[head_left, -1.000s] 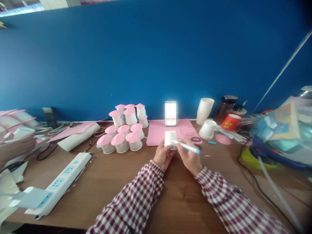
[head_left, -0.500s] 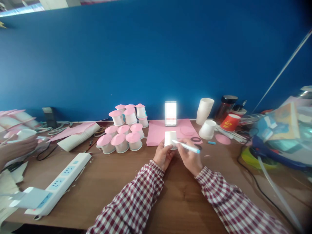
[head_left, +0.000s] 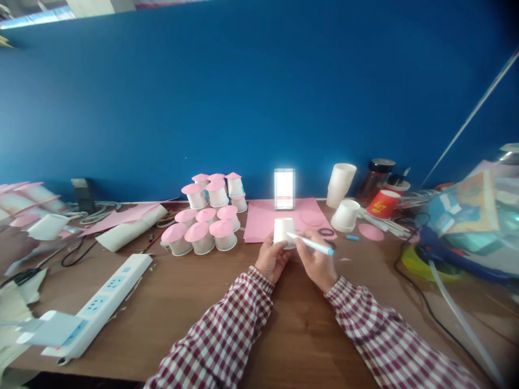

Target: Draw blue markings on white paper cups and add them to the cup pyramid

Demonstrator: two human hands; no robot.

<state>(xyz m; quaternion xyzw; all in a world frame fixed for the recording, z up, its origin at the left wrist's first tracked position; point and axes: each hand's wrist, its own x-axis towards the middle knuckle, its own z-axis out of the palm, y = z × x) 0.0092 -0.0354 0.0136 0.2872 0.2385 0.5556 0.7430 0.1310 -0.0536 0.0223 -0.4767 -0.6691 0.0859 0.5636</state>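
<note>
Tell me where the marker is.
In the head view, the marker is right of centre, held in the right hand, tip at the white cup.

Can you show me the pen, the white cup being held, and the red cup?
Pen [head_left: 315, 245]: head view, on the middle of its white barrel.
White cup being held [head_left: 283, 231]: head view, on its side wall.
Red cup [head_left: 383, 205]: head view, on its side wall.

2 long sleeves [head_left: 219, 327] in maroon and white gingham checks, gathered cuffs [head_left: 263, 276], loose creased fabric, bare hands [head_left: 271, 260]
</note>
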